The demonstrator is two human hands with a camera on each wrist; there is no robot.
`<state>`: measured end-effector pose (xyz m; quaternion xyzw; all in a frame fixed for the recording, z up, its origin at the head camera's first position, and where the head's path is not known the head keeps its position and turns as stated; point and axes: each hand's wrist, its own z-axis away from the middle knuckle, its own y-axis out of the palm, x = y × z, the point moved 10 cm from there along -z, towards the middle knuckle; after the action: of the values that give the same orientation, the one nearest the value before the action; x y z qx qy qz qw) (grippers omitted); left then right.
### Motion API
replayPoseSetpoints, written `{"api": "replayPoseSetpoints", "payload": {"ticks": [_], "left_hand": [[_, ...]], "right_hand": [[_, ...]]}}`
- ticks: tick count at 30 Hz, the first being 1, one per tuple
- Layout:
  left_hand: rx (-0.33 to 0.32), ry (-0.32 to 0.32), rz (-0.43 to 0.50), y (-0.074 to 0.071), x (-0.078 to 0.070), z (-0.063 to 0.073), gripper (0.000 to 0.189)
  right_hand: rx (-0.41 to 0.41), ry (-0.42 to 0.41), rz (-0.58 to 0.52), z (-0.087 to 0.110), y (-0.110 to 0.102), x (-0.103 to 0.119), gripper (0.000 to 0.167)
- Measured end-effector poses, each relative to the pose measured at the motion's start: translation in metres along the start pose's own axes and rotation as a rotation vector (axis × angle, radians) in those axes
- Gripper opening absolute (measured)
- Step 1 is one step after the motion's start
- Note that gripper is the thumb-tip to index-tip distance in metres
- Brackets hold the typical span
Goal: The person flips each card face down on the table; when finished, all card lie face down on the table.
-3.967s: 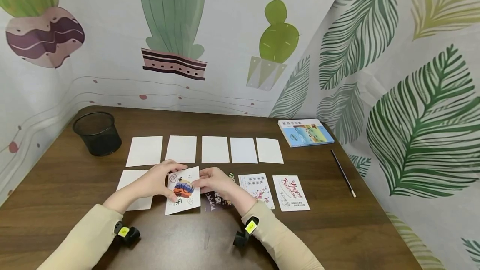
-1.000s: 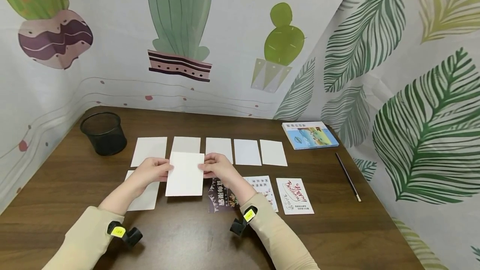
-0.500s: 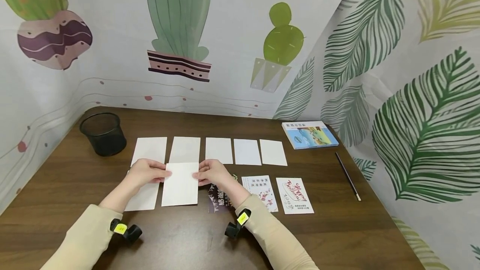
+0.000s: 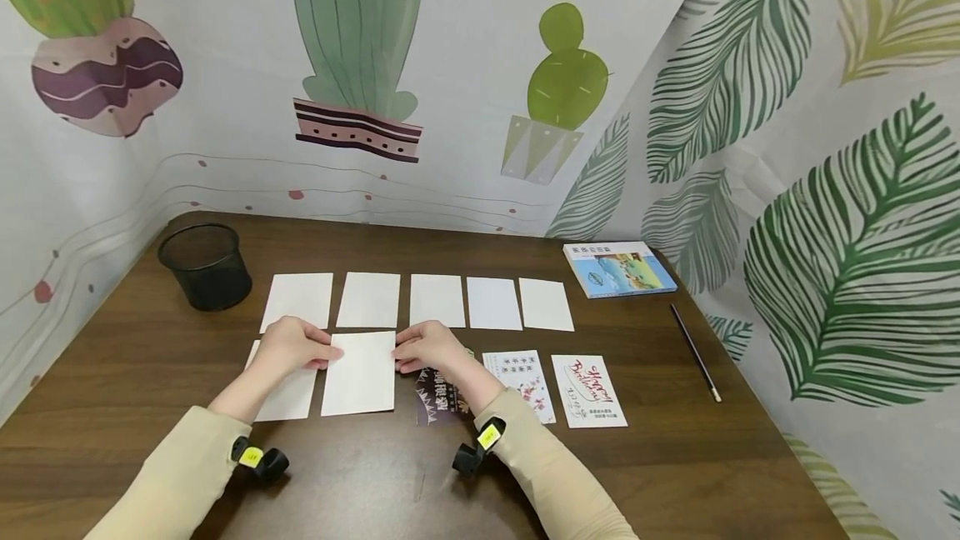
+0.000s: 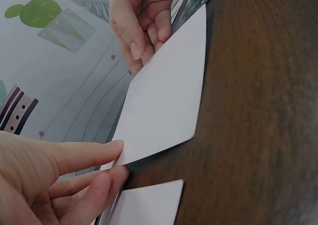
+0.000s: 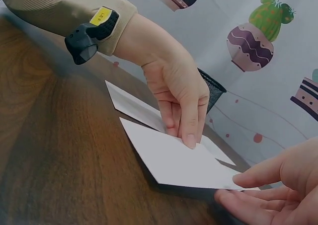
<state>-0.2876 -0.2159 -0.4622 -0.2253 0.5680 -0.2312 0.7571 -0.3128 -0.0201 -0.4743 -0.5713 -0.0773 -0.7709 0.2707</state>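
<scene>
A card with its blank white side up (image 4: pixel 358 373) lies low over the table, front of centre. My left hand (image 4: pixel 294 350) pinches its left edge, thumb on top and fingers underneath. At the opposite edge is my right hand (image 4: pixel 433 352), its thumb and fingers parted around that side. In the left wrist view, the right thumb (image 5: pixel 134 48) stands off the card while the other fingers are right at the edge. Another white card (image 4: pixel 288 394) lies partly under my left hand. A dark printed card (image 4: pixel 435 402) lies partly hidden below my right hand.
Several blank white cards (image 4: pixel 437 302) form a row behind my hands. To the right lie a floral card (image 4: pixel 522 382) and a birthday card (image 4: pixel 590 392). A black mesh cup (image 4: pixel 206 267), a blue book (image 4: pixel 619 270) and a pencil (image 4: pixel 696 352) stand or lie farther out.
The held card showed its printed face at first, then its blank one. Since then it has come down toward the table and nearer me. The right thumb has moved off to its edge.
</scene>
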Motion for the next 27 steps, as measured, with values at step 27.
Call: {"api": "replayPoseSetpoints", "payload": {"ticks": [27], "left_hand": [[0.022,0.123,0.139,0.016,-0.029,0.009,0.036]], "right_hand": [[-0.017,-0.048,0.013,0.016,-0.039,0.004,0.034]]}}
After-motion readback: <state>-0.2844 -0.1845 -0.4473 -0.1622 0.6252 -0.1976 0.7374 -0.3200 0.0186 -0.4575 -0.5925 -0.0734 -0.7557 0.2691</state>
